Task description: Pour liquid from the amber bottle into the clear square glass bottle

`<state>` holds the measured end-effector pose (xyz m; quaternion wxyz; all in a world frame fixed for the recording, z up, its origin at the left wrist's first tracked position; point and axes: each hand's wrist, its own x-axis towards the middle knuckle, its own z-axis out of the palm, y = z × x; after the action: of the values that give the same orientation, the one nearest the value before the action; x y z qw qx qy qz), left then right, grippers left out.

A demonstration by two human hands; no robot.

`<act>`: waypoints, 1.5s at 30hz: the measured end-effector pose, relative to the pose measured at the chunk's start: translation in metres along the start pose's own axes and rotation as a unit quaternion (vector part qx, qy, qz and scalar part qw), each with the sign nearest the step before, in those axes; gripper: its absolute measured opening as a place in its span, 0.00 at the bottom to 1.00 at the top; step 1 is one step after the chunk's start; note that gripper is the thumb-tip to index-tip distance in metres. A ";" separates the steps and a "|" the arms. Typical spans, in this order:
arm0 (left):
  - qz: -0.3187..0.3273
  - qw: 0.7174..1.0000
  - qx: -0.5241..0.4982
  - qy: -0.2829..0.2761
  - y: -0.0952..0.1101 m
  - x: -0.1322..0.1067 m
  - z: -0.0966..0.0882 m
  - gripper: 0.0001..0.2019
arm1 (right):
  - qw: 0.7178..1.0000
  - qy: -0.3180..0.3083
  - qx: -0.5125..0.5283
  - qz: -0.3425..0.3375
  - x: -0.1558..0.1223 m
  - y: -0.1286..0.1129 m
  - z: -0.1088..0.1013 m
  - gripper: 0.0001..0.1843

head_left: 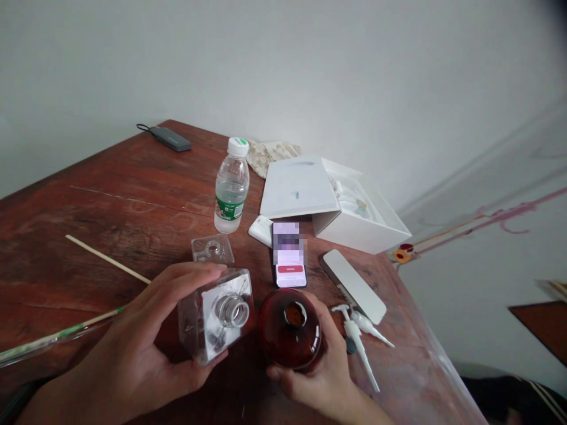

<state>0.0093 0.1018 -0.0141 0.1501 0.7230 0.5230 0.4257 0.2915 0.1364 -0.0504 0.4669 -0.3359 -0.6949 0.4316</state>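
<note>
My left hand (pixel 142 348) is wrapped round a clear square glass bottle (pixel 217 316) with an open silver neck, held low over the table. My right hand (pixel 323 378) cups a dark red round bottle (pixel 290 336) from below, its open mouth facing up. The two bottles are side by side, almost touching. A second clear square piece (pixel 212 249) lies on the table just behind the clear bottle. White pump dispensers (pixel 361 339) lie to the right of the red bottle.
On the wooden table (pixel 110 195) there are a water bottle (pixel 231 188), a phone (pixel 289 262) with its screen lit, a white open box (pixel 341 203), a silver flat device (pixel 352 285), a thin wooden stick (pixel 106 258), a wrapped stick (pixel 53 336) and a dark case (pixel 170 139). The table's edge runs down the right.
</note>
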 end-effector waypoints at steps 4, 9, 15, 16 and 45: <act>0.024 1.000 -0.009 -0.012 -0.001 0.002 -0.001 0.31 | 1.000 -0.012 0.020 0.013 0.000 -0.001 0.001 0.41; 0.023 0.999 0.001 -0.029 -0.003 0.000 0.000 0.32 | 1.000 -0.008 0.016 0.010 0.000 0.000 0.001 0.42; 0.053 0.997 0.038 -0.029 -0.015 -0.005 0.002 0.34 | 1.000 -0.004 0.006 0.004 0.002 -0.002 0.001 0.40; 0.053 0.997 0.037 -0.031 -0.017 -0.005 0.003 0.35 | 1.000 -0.006 0.008 0.007 0.002 -0.002 0.000 0.40; 0.044 0.998 0.040 -0.019 -0.013 -0.001 0.005 0.34 | 0.999 -0.014 0.022 0.022 0.002 0.001 0.001 0.41</act>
<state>0.0051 0.1069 -0.0261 0.1123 0.7588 0.5041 0.3969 0.2896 0.1379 -0.0505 0.4547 -0.3354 -0.6840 0.4614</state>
